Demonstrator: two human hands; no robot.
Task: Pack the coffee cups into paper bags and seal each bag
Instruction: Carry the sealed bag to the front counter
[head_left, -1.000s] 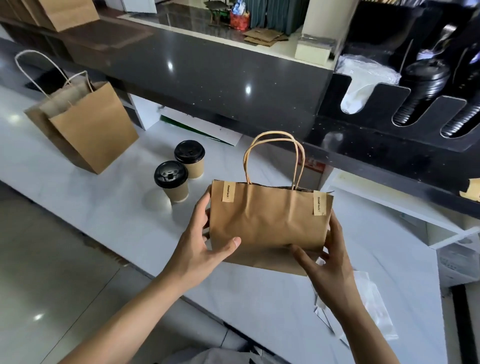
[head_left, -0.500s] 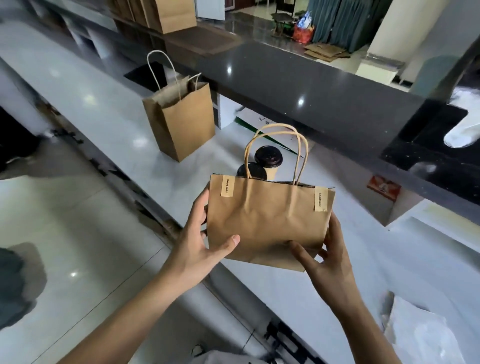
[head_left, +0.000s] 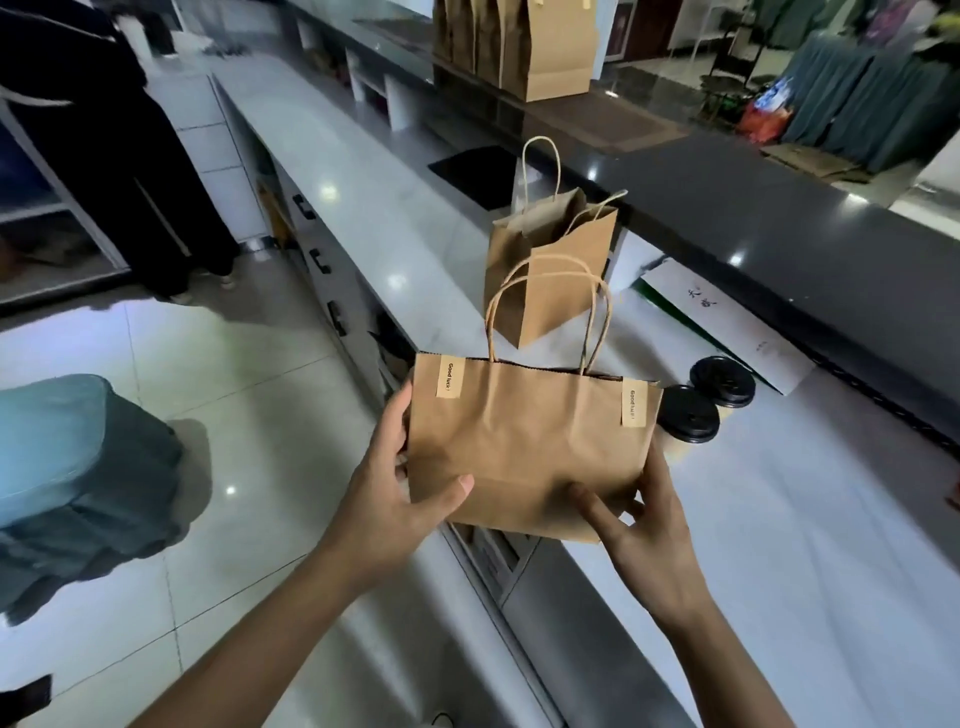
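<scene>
A: What have we got in our hands?

B: The sealed bag (head_left: 524, 447). Our left hand (head_left: 400, 493) grips its left side, thumb across the front, fingers (head_left: 397, 415) behind. Our right hand (head_left: 644, 530) grips the lower right corner the same way. Two stickers (head_left: 450, 381) close the top edge.

A: Is it on the worktop (head_left: 810, 519)?

B: No, we hold it up over the worktop's near edge.

A: And the cups (head_left: 688, 414)?

B: Two lidded ones stand touching on the worktop, just right of the bag. An open bag (head_left: 550, 275) stands behind, further along.
</scene>
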